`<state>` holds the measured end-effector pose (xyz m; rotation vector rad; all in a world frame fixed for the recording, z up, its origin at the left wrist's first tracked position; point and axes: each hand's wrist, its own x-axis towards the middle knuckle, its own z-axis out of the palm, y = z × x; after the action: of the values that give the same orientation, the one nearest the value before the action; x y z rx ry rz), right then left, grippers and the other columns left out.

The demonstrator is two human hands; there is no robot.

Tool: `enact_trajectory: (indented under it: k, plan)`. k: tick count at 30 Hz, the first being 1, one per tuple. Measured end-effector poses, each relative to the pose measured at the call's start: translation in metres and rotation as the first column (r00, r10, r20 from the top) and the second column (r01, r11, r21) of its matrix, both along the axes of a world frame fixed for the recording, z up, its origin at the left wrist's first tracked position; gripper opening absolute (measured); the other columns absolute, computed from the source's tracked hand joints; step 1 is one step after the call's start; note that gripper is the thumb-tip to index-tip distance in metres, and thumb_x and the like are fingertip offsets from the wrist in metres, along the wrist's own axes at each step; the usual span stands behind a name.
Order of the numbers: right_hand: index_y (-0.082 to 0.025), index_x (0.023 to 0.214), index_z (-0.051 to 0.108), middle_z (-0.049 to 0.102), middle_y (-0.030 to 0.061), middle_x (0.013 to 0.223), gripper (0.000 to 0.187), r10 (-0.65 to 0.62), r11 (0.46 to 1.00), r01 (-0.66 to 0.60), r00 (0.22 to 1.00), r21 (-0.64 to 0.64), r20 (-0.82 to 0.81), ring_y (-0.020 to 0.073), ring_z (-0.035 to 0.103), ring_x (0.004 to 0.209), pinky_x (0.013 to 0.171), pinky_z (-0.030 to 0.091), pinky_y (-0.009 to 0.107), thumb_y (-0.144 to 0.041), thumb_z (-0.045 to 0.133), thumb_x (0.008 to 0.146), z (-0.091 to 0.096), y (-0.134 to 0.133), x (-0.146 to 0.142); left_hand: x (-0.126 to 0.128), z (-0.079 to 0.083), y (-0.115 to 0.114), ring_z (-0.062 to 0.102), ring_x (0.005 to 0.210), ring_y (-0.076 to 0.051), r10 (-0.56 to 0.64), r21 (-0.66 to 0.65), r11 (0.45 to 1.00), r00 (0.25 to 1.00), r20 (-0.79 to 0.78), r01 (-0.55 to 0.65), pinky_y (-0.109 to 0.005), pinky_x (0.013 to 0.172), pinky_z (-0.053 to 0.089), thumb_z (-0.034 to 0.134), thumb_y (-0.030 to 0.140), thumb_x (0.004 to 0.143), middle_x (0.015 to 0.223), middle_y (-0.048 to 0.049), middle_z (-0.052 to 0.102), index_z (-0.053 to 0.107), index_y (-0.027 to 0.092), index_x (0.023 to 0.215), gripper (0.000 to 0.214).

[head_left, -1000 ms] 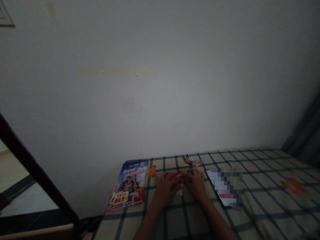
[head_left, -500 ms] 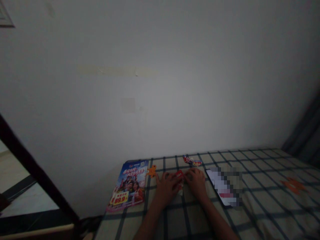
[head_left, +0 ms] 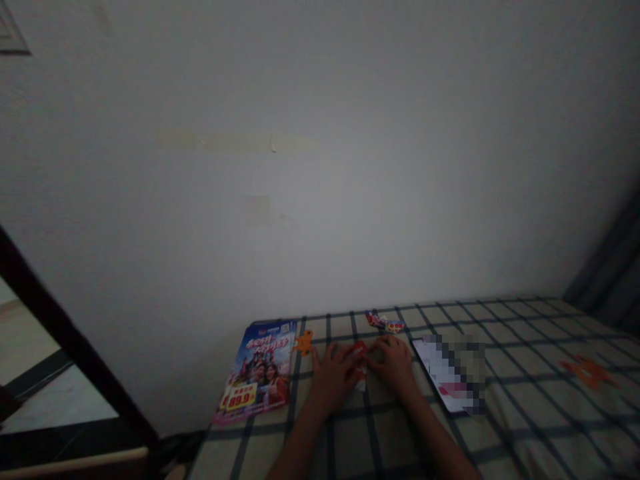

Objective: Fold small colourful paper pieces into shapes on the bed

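Observation:
My left hand (head_left: 334, 373) and my right hand (head_left: 395, 364) lie close together on a plaid bed sheet (head_left: 525, 400), fingers bent and pressed on a small red and white piece of paper (head_left: 360, 363) between them. The paper rests on the sheet, partly hidden under my fingers. The room is dim and details of the paper are hard to make out.
A colourful flyer (head_left: 260, 370) lies left of my hands, a small orange paper shape (head_left: 303, 341) beside it. A folded red and blue paper piece (head_left: 384, 322) sits near the wall. A phone (head_left: 450, 380) lies to the right. A dark bed frame bar (head_left: 65, 340) crosses the left.
My hands have stayed almost in place on the small paper, with only slight finger shifts. Nothing else has moved.

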<state>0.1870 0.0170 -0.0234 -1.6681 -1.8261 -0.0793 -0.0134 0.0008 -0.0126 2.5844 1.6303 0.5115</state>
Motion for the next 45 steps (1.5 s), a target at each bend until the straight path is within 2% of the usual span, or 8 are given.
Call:
enact_trajectory:
  k: [5, 11, 16, 20, 25, 31, 36, 45]
  plan:
    - [-0.030, 0.097, 0.072, 0.064, 0.0054, 0.114, 0.023, 0.072, 0.997, -0.072, 0.997, 0.007, -0.001, 0.0254, 0.056, 0.111, 0.100, 0.039, 0.042, -0.044, 0.072, 0.079, -0.002, -0.002, 0.005, -0.001, -0.001, 0.000, 0.036, 0.138, -0.033, -0.017, 0.015, 1.000, 1.000, 0.014, 0.016, -0.080, 0.110, 0.008, 0.048, 0.053, 0.096, 0.147, 0.0051, 0.052, 0.036, 0.057, 0.143, 0.048]
    - [-0.029, 0.101, 0.071, 0.066, 0.0052, 0.112, 0.027, 0.077, 0.994, -0.077, 0.997, 0.074, 0.003, 0.0252, 0.058, 0.109, 0.097, 0.043, 0.040, -0.045, 0.071, 0.079, -0.010, -0.001, 0.010, -0.001, 0.000, -0.001, 0.037, 0.137, -0.033, -0.001, 0.025, 1.000, 1.000, 0.009, 0.001, -0.076, 0.112, 0.009, 0.051, 0.051, 0.096, 0.147, 0.0051, 0.053, 0.039, 0.057, 0.142, 0.048]
    - [-0.030, 0.092, 0.076, 0.067, 0.0060, 0.111, 0.013, 0.108, 0.992, -0.101, 0.990, 0.072, -0.095, 0.0245, 0.058, 0.109, 0.095, 0.045, 0.039, -0.029, 0.066, 0.084, -0.013, 0.000, 0.015, -0.001, -0.002, -0.001, 0.037, 0.137, -0.032, 0.002, 0.030, 1.000, 1.000, 0.027, -0.003, -0.076, 0.113, 0.009, 0.052, 0.050, 0.096, 0.147, 0.0058, 0.053, 0.041, 0.056, 0.141, 0.047]
    - [-0.033, 0.086, 0.078, 0.066, 0.0053, 0.114, 0.010, 0.128, 0.991, -0.125, 0.990, 0.046, -0.062, 0.0263, 0.056, 0.113, 0.099, 0.044, 0.042, -0.030, 0.069, 0.082, -0.013, -0.001, 0.015, -0.002, -0.002, 0.000, 0.037, 0.137, -0.032, -0.010, 0.018, 1.000, 0.999, 0.053, 0.009, -0.078, 0.112, 0.005, 0.050, 0.050, 0.096, 0.146, 0.0076, 0.053, 0.042, 0.058, 0.139, 0.044]
    - [-0.034, 0.082, 0.079, 0.066, 0.0065, 0.114, 0.008, 0.093, 0.995, -0.093, 0.996, 0.048, 0.007, 0.0275, 0.055, 0.114, 0.098, 0.046, 0.041, -0.031, 0.071, 0.081, -0.011, -0.001, 0.012, -0.002, -0.003, 0.001, 0.036, 0.138, -0.033, -0.024, 0.001, 1.000, 0.997, 0.078, 0.024, -0.080, 0.110, 0.003, 0.049, 0.054, 0.096, 0.147, 0.0081, 0.053, 0.039, 0.060, 0.140, 0.045]
    - [-0.034, 0.085, 0.079, 0.063, 0.0082, 0.115, 0.011, 0.028, 0.998, -0.025, 0.999, 0.064, -0.044, 0.0284, 0.054, 0.113, 0.097, 0.046, 0.041, -0.034, 0.068, 0.085, -0.005, -0.001, 0.007, -0.002, -0.004, 0.003, 0.034, 0.140, -0.035, -0.014, -0.005, 1.000, 0.998, 0.061, 0.014, -0.082, 0.108, 0.004, 0.047, 0.055, 0.097, 0.148, 0.0096, 0.052, 0.038, 0.061, 0.140, 0.045]
    - [-0.036, 0.092, 0.079, 0.061, 0.0079, 0.117, 0.013, -0.019, 1.000, 0.020, 0.999, 0.024, -0.033, 0.0278, 0.053, 0.114, 0.099, 0.044, 0.040, -0.035, 0.066, 0.088, -0.002, -0.001, 0.004, -0.003, -0.002, 0.003, 0.032, 0.141, -0.036, -0.023, -0.036, 0.999, 0.999, 0.026, 0.023, -0.083, 0.108, 0.004, 0.044, 0.056, 0.097, 0.150, 0.0119, 0.049, 0.034, 0.063, 0.141, 0.045]
    - [-0.036, 0.099, 0.077, 0.060, 0.0070, 0.121, 0.018, 0.027, 0.998, -0.026, 0.999, 0.053, -0.020, 0.0273, 0.051, 0.118, 0.101, 0.042, 0.042, -0.031, 0.066, 0.086, -0.009, 0.003, 0.010, -0.005, -0.002, 0.003, 0.030, 0.142, -0.036, -0.044, -0.052, 0.998, 0.997, 0.062, 0.047, -0.082, 0.108, 0.000, 0.043, 0.058, 0.097, 0.151, 0.0112, 0.048, 0.033, 0.062, 0.142, 0.046]
